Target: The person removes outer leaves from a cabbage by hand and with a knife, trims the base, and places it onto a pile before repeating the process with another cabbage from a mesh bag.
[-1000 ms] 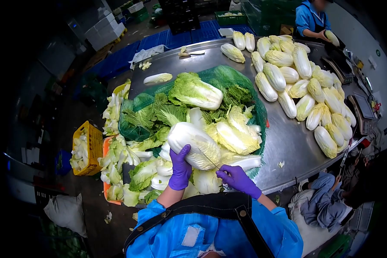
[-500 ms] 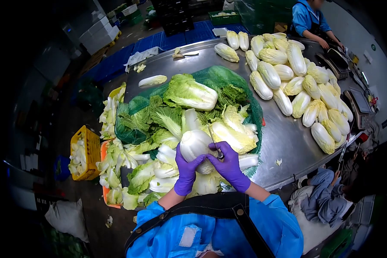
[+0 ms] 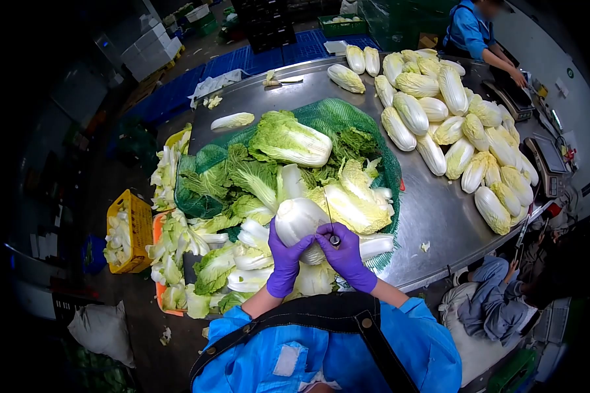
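Observation:
A napa cabbage (image 3: 297, 219) is between my purple-gloved hands, its white base end facing up and away. My left hand (image 3: 284, 259) grips its left side, thumb toward the middle. My right hand (image 3: 345, 258) is closed around a knife (image 3: 335, 240), whose thin blade points away from me; the right fingertips also touch the cabbage's right side. Loose leaves (image 3: 250, 262) lie beneath and to the left. Just beyond, on green netting (image 3: 328, 112), rest a large leafy cabbage (image 3: 291, 141) and a yellowish one (image 3: 355, 204).
Many trimmed cabbages (image 3: 449, 134) are heaped on the right of the metal table (image 3: 416, 216). Another knife (image 3: 286, 82) lies at the far edge. Leaf-filled crates, one yellow (image 3: 137, 234), stand at left. A co-worker (image 3: 469, 33) works by scales (image 3: 549, 164) at far right.
My right hand has shifted slightly down, and the knife has turned a little more upright. The cabbage stays in my left hand. The co-worker's arms have reached farther right.

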{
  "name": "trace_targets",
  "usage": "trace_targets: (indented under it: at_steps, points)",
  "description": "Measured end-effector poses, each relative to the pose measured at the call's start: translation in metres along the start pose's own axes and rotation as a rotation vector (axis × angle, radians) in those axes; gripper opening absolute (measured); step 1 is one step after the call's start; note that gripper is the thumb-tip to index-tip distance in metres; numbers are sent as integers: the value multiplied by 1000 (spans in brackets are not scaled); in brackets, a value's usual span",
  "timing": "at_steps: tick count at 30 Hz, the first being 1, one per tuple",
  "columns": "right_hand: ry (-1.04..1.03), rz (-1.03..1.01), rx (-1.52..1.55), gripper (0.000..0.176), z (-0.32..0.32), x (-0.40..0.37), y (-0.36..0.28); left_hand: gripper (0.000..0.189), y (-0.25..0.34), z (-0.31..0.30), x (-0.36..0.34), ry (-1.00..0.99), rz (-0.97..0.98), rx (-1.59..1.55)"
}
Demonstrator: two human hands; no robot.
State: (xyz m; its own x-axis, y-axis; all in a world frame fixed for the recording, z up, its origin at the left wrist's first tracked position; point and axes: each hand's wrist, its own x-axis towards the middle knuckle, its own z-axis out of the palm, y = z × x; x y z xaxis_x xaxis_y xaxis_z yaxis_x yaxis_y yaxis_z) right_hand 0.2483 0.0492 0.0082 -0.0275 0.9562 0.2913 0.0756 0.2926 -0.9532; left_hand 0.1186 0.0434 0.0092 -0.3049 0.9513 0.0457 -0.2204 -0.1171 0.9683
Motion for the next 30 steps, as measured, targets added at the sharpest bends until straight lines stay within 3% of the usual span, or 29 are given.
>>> trace_targets:
  at_steps: [9, 16, 30]
  points:
    - [28, -96, -90, 20, -11, 8, -24, 75, 2, 1, -2, -22, 70, 95]
    - [3, 25, 135, 21, -8, 3, -13, 81, 13, 5, -4, -47, 204, 216]
    - [77, 109, 260, 15, -6, -2, -5, 81, 15, 8, -7, -78, 182, 201]
